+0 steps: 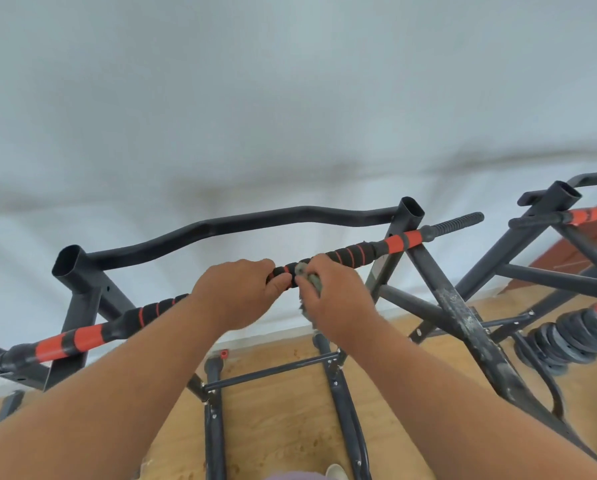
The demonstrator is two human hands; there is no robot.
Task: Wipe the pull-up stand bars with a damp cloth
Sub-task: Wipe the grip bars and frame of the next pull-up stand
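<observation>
A black pull-up stand fills the view, seen from above. Its front bar (356, 252), wrapped in black foam with red stripes, runs from lower left to upper right. My left hand (236, 294) grips this bar near its middle. Just to the right, my right hand (335, 299) holds a small grey cloth (309, 277) bunched against the bar, and part of the cloth hangs below the hand. A plain black wavy bar (241, 221) runs behind, between two upright posts.
A second stand of the same kind (546, 233) is at the right. A stack of black weight plates (567, 337) lies on the wooden floor beside it. The stand's base rails (342, 403) run below my arms. A white wall is behind.
</observation>
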